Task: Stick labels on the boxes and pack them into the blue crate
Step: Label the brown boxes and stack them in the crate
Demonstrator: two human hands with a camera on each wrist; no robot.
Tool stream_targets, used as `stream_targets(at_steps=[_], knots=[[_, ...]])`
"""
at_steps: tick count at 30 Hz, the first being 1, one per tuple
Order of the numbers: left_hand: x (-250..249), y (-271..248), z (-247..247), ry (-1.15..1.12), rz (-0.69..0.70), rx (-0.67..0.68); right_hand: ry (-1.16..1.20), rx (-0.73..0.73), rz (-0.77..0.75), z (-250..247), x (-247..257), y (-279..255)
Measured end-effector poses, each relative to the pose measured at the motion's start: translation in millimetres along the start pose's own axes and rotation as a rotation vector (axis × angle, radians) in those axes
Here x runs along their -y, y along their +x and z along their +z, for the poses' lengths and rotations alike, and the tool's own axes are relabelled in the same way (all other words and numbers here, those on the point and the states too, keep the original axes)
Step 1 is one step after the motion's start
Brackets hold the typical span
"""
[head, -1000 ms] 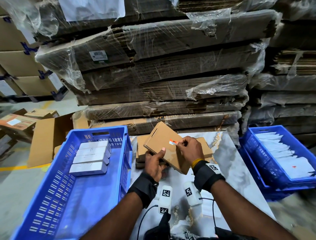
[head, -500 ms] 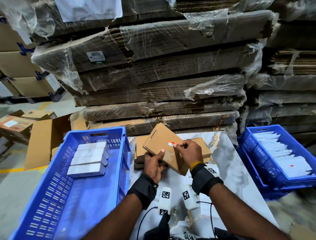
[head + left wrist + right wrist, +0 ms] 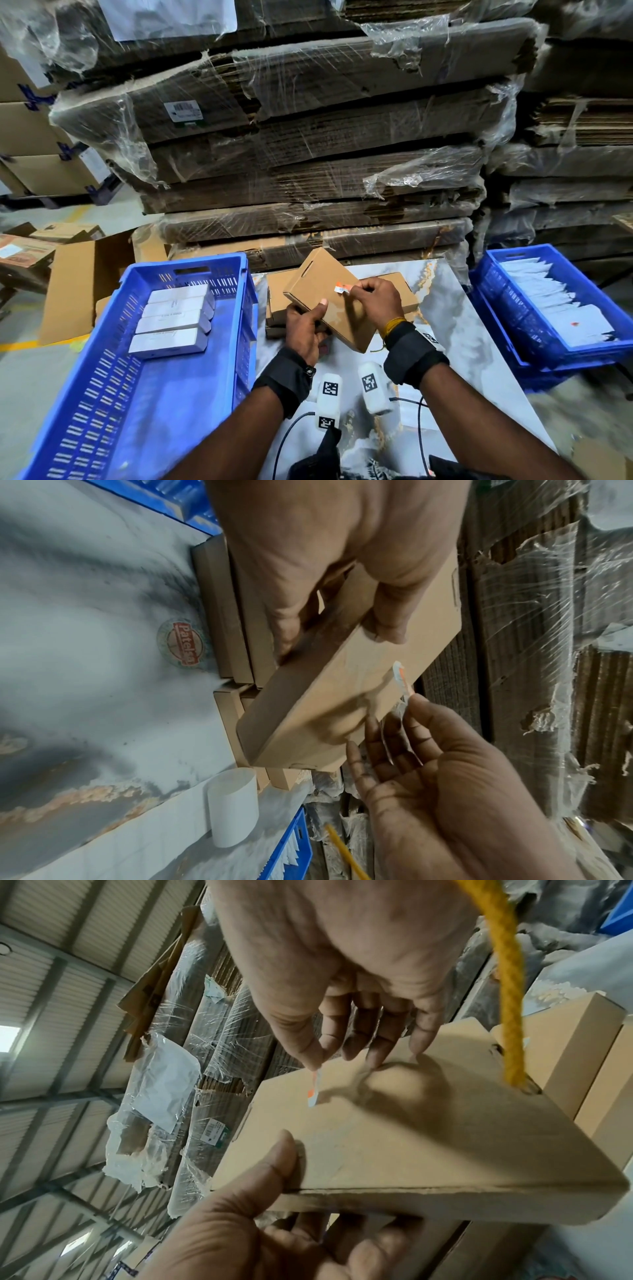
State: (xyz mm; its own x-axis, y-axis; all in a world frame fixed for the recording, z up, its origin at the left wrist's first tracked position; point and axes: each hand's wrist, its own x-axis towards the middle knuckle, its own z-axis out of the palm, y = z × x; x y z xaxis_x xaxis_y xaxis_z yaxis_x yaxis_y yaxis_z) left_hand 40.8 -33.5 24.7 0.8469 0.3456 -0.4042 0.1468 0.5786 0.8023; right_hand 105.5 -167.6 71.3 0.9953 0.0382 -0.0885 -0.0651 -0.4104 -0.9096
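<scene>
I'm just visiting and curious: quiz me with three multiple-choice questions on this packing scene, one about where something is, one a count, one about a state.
1. Where is the brown box being labelled?
A. in the left crate
B. held above the table
C. on the floor

2. How many white boxes lie in the left blue crate?
A. two
B. four
C. seven

3. The label is:
A. pinched by the right hand
B. pressed flat, hand away
C. absent

Answers: 1 B, the left hand grips it over the table; 2 B, four lie in a row; 3 A, fingertips pinch one end.
</scene>
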Motion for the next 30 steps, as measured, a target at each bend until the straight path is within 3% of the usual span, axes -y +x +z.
stream_targets(at_steps=[8, 12, 20, 30], knots=[[-1.4, 2.4, -0.8, 0.022, -0.034, -0.023, 0.084, 0.023, -0.037, -11.0, -10.8, -5.3], [5.0, 7.1, -5.2, 0.065, -0.055, -0.018, 0.179, 0.057, 0.032, -24.4, -35.8, -9.7], [31.8, 5.7, -12.6, 0.065, -0.123, -0.042, 0.023, 0.185, 0.338, -65.5, -132.2, -51.9], [67.3, -6.2, -14.0, 0.254, -0.207, 0.100, -0.151, 0.196, 0.799, -118.8, -258.9, -137.6]])
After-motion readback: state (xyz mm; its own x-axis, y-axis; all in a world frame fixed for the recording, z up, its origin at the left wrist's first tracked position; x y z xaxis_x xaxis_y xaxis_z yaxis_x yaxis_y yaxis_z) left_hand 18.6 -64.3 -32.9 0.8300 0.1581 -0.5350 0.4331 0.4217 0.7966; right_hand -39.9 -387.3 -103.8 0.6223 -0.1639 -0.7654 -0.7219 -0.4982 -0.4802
